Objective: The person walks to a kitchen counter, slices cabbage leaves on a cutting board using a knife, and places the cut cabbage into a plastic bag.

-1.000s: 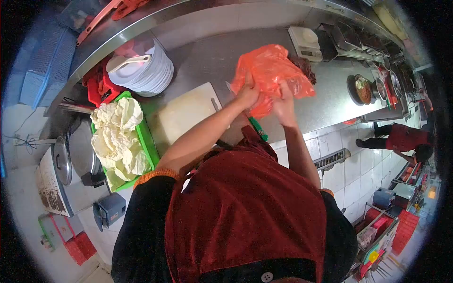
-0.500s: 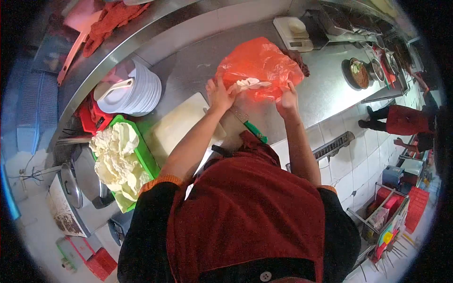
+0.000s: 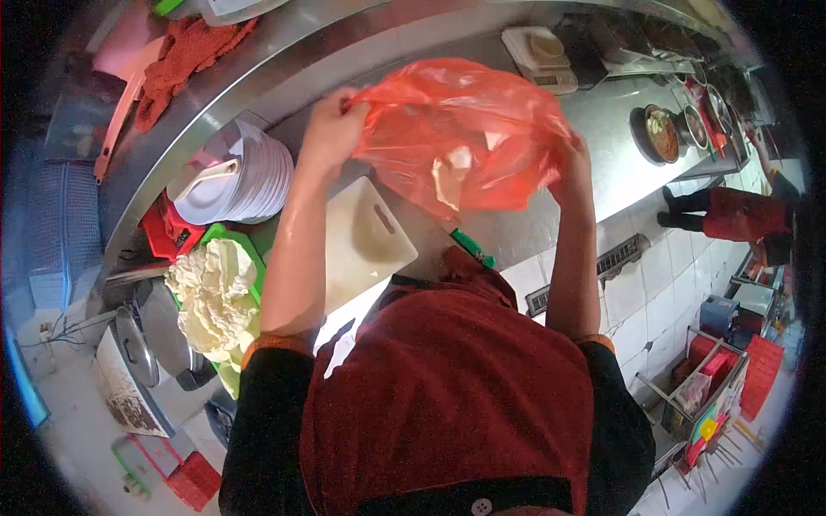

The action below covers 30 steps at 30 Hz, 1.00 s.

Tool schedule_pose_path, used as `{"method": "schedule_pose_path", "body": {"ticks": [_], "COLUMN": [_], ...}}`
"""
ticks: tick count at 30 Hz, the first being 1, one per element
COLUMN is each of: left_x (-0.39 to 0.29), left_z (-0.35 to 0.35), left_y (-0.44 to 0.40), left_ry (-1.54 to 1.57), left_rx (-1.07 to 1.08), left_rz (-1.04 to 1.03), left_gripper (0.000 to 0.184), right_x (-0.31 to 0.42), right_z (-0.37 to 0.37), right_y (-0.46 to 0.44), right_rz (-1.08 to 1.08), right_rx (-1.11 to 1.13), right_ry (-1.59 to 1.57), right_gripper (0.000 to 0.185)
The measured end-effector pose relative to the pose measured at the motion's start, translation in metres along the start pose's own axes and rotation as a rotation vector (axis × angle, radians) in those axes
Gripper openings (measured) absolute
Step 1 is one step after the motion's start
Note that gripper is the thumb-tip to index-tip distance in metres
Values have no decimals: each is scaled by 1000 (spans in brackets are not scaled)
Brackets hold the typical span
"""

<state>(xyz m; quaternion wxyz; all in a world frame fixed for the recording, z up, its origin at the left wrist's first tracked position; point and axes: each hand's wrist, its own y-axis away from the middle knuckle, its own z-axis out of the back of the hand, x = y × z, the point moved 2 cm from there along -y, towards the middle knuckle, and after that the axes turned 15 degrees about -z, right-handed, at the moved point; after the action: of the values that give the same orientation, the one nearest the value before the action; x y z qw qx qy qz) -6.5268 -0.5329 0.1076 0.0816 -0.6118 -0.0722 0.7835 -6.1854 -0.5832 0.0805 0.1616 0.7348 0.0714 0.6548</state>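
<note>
Red bag: one (image 3: 465, 95); held spread above the surface (image 3: 615, 146), between the hands, in front of the wearer's apron (image 3: 447, 378).
Left hand: one (image 3: 334, 133); grip clamped on the bag's left edge, fingers curled over the plastic.
Right hand: one (image 3: 575, 163); grip clamped on the bag's right edge.
Bag contents: pale pieces (image 3: 449, 176), at least two showing; whether inside or behind the film, I cannot tell.
Cutting board: one (image 3: 366, 232), white, one handle slot.
Knife: one, green-handled (image 3: 472, 248), just beside the board.
Green tray: one (image 3: 248, 245); holds pale leaves (image 3: 215, 292), overlapping, count not determinable.
Plate stack: one (image 3: 262, 176), white, too tightly nested to count; one white spoon (image 3: 206, 176) on top.
Brown-filled bowl: one (image 3: 661, 138), well apart from the bag.
Scale: one (image 3: 542, 56); display markings too small to read.
Co-worker: one person (image 3: 744, 215), far right.
</note>
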Motion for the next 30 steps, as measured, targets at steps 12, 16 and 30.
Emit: {"method": "schedule_pose_path", "body": {"ticks": [12,16,30], "left_x": [-59,-69,-146], "left_z": [101,116,92], "left_y": [94,112,161], "left_ry": [-377,-411,-611], "left_rx": [-167,-131,-312], "left_rz": [-3,-71,-852], "left_gripper": [17,20,28], "right_x": [36,45,68], "right_z": [-89,-115,-201], "right_y": [23,20,116], "right_rz": [233,167,1053], "right_rx": [277,391,36], "right_ry": [750,764,1218], "right_gripper": [49,46,33]}}
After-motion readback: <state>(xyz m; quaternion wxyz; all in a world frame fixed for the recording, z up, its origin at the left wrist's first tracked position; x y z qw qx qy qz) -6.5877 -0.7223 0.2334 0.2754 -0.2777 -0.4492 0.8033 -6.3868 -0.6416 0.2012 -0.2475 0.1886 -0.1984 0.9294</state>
